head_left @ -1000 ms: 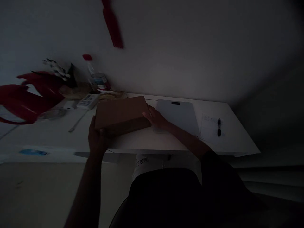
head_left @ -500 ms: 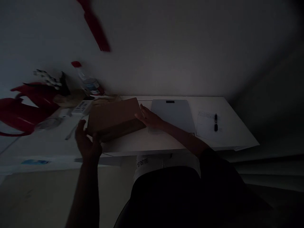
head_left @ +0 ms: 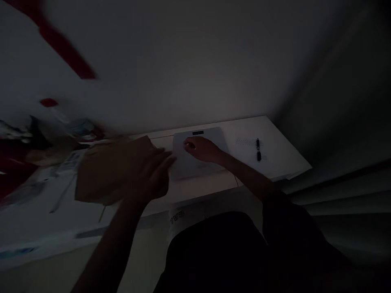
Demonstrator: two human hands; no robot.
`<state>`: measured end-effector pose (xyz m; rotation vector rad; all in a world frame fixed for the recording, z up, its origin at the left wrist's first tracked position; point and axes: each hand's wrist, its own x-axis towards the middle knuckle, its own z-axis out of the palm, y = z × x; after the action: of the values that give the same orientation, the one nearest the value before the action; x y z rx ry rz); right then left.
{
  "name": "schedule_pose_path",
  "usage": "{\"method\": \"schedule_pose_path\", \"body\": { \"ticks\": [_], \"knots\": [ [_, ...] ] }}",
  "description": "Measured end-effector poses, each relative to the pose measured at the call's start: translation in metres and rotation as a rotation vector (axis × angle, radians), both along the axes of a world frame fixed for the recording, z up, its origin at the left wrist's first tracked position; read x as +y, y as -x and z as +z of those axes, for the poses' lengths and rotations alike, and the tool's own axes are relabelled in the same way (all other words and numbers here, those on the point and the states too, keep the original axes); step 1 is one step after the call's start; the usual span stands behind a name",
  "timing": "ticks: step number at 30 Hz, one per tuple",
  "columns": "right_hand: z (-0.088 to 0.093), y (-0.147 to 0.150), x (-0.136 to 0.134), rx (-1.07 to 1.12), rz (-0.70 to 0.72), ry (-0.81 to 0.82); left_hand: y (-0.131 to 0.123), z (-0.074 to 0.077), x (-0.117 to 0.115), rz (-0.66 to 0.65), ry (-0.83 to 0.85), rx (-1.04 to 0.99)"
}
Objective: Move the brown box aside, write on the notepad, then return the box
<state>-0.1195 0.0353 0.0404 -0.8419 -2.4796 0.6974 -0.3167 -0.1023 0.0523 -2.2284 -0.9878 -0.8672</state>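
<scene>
The picture is dark and blurred. A flat brown cardboard box (head_left: pixel 104 173) lies on the white table (head_left: pixel 198 189), left of centre. My left hand (head_left: pixel 151 173) rests flat on the box's right end, fingers stretched toward the right. My right hand (head_left: pixel 201 148) lies on a thin grey slab (head_left: pixel 210 136) with a small dark window, just right of the box, and holds nothing that I can see. A narrow strip of table separates the two hands.
A sheet of paper (head_left: pixel 246 143) with a black pen (head_left: pixel 258 149) on it lies at the table's right end. A red-capped bottle (head_left: pixel 49 102), red shapes (head_left: pixel 12 171) and small clutter crowd the left. The wall stands directly behind the table.
The view swung so everything shifted left. My left hand moved from the box's left corner onto its right end. My right hand left the box's edge and settled on the grey slab.
</scene>
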Motion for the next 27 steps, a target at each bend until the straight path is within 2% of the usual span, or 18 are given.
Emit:
{"method": "schedule_pose_path", "body": {
  "ticks": [3,7,13,17,21,24,27],
  "knots": [
    [-0.001,-0.037,0.012,-0.038,-0.096,-0.018,-0.036,-0.003,0.023,-0.132,-0.007,0.099],
    [-0.004,-0.089,0.025,-0.113,-0.272,0.019,-0.08,-0.018,0.052,-0.333,0.007,0.208],
    [-0.014,-0.164,0.041,-0.241,-0.585,-0.021,-0.144,-0.039,0.078,-0.527,0.054,0.416],
    [-0.031,-0.208,0.052,-0.257,-0.746,-0.082,-0.187,-0.053,0.086,-0.569,0.145,0.523],
    [-0.05,-0.243,0.06,-0.214,-0.855,-0.16,-0.225,-0.072,0.091,-0.556,0.263,0.6],
    [-0.061,-0.257,0.062,-0.182,-0.881,-0.154,-0.244,-0.08,0.095,-0.504,0.368,0.628],
    [-0.067,-0.263,0.062,-0.188,-0.889,-0.137,-0.254,-0.083,0.096,-0.471,0.449,0.581]
  ]
}}
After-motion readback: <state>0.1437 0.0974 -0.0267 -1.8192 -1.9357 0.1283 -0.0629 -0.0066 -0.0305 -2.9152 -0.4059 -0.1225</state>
